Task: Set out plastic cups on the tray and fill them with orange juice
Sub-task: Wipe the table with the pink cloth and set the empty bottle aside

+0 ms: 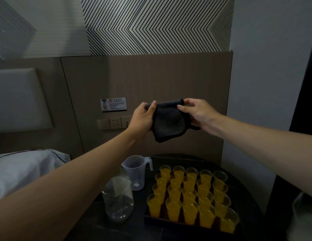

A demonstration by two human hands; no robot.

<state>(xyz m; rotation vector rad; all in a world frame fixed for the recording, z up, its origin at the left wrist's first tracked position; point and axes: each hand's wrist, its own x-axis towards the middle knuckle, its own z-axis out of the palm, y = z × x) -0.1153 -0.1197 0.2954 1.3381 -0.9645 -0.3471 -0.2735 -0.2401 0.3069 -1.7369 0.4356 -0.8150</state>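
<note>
In the middle of the frame our left hand [143, 117] and right hand [195, 112] each pinch a dark cloth [169, 122]. The juice cups [190, 193] sit on the tray [151, 220], lower right. A low wipe could tip one.

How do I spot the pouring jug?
Find the dark round table with the black tray of orange-filled plastic cups. Just left of the tray's far corner stands a clear plastic jug. Unlike the clear bottle nearer you, it has a handle and a spout.

Dark round table [186, 160]: black tray [169, 221] right; clear jug [136, 173] left of tray; clear bottle [117, 200] nearer.
</note>
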